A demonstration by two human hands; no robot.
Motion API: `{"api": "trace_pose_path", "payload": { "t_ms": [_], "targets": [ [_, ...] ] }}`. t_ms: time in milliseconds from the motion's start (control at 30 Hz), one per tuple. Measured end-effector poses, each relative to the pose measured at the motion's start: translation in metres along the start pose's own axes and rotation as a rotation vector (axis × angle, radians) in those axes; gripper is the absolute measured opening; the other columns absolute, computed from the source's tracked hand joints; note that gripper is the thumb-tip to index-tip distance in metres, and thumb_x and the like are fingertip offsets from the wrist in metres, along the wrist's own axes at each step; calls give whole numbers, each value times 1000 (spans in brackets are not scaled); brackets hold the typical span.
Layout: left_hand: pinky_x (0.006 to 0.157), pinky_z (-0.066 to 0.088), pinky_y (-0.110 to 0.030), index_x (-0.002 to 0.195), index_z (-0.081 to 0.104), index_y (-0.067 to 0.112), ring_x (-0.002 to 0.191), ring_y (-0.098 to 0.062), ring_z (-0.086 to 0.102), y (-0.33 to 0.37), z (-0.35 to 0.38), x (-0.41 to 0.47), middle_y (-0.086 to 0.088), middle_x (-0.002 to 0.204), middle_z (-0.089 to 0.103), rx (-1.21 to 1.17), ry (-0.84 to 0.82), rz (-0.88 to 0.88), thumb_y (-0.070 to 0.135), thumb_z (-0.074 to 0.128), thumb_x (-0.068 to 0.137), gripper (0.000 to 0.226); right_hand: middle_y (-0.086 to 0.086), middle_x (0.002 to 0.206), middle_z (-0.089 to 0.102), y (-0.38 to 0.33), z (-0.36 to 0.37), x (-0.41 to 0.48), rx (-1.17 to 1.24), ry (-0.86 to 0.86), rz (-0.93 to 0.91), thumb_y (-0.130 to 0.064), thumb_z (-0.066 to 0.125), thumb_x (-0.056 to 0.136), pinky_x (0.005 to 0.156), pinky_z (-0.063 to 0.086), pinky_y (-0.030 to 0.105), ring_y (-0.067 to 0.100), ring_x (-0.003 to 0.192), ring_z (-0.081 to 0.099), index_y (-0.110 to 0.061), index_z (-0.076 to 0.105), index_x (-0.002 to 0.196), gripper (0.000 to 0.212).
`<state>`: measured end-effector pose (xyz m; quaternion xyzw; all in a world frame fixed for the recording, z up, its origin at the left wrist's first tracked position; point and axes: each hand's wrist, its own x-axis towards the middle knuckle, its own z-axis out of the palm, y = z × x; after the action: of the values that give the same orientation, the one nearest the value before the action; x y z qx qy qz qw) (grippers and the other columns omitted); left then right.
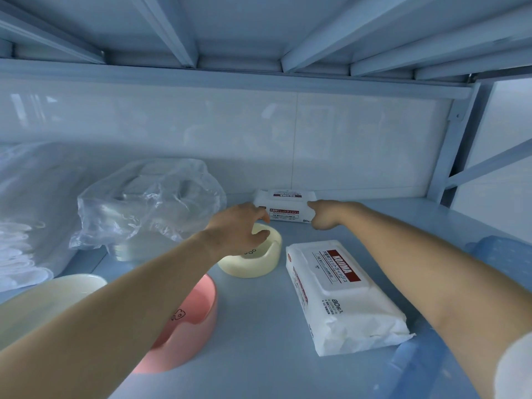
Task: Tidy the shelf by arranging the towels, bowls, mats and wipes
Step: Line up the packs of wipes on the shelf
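Observation:
A white wipes pack (288, 204) lies at the back of the shelf against the wall. My left hand (241, 228) reaches to its left end, fingers curled at the pack's corner, above a small cream bowl (256, 263). My right hand (324, 213) grips the pack's right end, its fingers curled round it. A second, larger wipes pack (342, 295) lies nearer, between my arms. A pink bowl (190, 321) and a larger cream bowl (43, 306) sit at the near left, partly under my left forearm.
A clear plastic bag of stacked clear bowls (149, 205) stands at the back left. Folded white towels (20, 249) in wrap fill the far left. Blue mats (501, 254) lie along the right edge. The shelf above hangs low overhead.

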<state>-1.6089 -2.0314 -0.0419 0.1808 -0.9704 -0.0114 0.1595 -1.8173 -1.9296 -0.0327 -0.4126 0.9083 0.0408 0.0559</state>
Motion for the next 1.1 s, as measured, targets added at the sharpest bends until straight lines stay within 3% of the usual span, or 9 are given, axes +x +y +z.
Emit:
{"api": "trace_pose_path", "payload": {
  "t_ms": [100,200,300,400,500,800,933,1033,1100],
  "targets": [
    [87,41,-26,113,58,30,107,-14,53,1,1,-2,10,116,57,-76,-61,21,50,44,91,33,5,151,28,-2,-5,-7,-85,-32,-26,-20,37,91,111,29,38,25,138,29,-13,27,145,55],
    [88,45,-27,92,62,37,96,-9,56,7,0,-5,17,96,61,-192,-192,37,60,45,86,29,3,127,51,0,-17,-14,-58,37,-139,-9,37,84,97,40,31,25,121,45,-19,56,117,40],
    [85,47,-28,86,65,29,91,-10,59,13,0,-6,13,88,63,-130,-209,98,51,56,83,24,-3,135,48,7,-17,-7,75,159,-209,-5,41,82,98,39,28,21,125,44,-25,48,133,55],
    [80,51,-35,77,62,18,86,-16,60,12,3,-6,5,87,68,-84,-183,98,43,57,82,25,-5,148,33,9,-1,1,25,116,-219,-20,55,86,104,32,28,21,135,34,-28,32,142,61],
    [79,50,-37,80,60,14,85,-20,59,14,7,-8,1,88,66,-75,-173,86,41,54,84,28,-9,156,13,9,9,2,-3,105,-239,-33,56,91,115,18,31,16,142,19,-30,16,148,70],
    [75,45,-29,66,46,28,85,-18,54,12,9,-15,5,86,59,-109,-175,34,50,52,86,30,-5,138,42,3,5,-3,-37,273,-276,-57,66,75,99,34,27,18,126,42,-31,37,140,75],
    [73,45,-27,67,49,30,83,-14,54,8,1,-17,12,83,59,-107,-243,86,42,61,82,23,-4,140,42,8,-7,-4,10,204,-279,-40,74,74,98,34,25,17,126,41,-34,39,138,74],
    [77,48,-28,82,60,30,86,-11,56,8,-6,-19,13,94,64,-121,-249,113,36,63,80,8,-5,152,27,10,4,-3,20,162,-224,-37,71,79,110,26,28,19,138,29,-37,30,142,75],
    [79,49,-28,82,57,35,87,-10,57,7,-8,-21,15,94,64,-124,-257,119,33,62,79,6,-3,150,33,7,8,-2,55,199,-201,-37,73,77,106,29,27,21,135,34,-37,34,141,74]
  ]
}}
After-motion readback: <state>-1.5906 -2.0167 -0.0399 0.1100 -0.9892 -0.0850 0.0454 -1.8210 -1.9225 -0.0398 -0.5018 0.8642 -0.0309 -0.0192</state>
